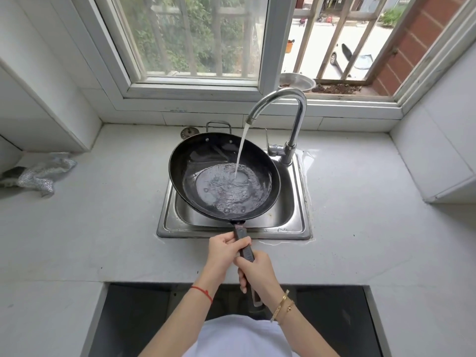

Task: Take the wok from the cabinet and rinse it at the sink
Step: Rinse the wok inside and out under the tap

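A black wok (203, 161) hangs over the steel sink (296, 222), tilted a little toward me. Its long dark handle points at me. My left hand (226, 249) grips the handle close to the pan, and my right hand (256, 270) grips it further back. Water runs from the chrome faucet (296, 117) into the wok and pools in its bottom (226, 189). The wok covers most of the sink basin.
A crumpled silver cloth (41, 173) lies on the white counter at the left. A metal bowl (298, 82) sits on the window ledge behind the faucet. A small drain plug (189, 132) rests behind the wok. Wall cabinets flank both sides. Water wets the counter by the faucet base.
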Available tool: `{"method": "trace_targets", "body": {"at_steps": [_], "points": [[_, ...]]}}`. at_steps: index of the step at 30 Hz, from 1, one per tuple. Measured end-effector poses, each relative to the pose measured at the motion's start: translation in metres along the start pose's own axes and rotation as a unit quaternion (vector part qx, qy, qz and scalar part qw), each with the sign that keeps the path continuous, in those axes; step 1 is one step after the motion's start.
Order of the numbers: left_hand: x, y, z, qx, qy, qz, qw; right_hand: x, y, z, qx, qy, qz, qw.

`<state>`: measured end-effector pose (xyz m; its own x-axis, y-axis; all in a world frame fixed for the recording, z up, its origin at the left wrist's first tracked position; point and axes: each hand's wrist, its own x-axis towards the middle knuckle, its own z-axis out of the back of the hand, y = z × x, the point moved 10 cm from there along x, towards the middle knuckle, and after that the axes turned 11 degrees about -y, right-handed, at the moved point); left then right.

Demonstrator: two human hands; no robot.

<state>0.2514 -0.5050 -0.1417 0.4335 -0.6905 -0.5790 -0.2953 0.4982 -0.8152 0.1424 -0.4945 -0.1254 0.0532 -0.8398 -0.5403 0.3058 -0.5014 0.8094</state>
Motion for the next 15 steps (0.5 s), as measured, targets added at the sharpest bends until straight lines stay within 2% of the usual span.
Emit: {"method": "trace_targets", "body": {"at_steps": [10,15], "points": [[0.002,0.009,-0.001,-0.095,0.052,0.062,0.992,0.004,0.006,-0.005,-0.079,-0.027,0.041,0.996],[-0.002,0.017,-0.005,-0.103,0.056,0.062,0.991,0.002,-0.001,0.003,-0.091,-0.021,0.052,0.994]]}}
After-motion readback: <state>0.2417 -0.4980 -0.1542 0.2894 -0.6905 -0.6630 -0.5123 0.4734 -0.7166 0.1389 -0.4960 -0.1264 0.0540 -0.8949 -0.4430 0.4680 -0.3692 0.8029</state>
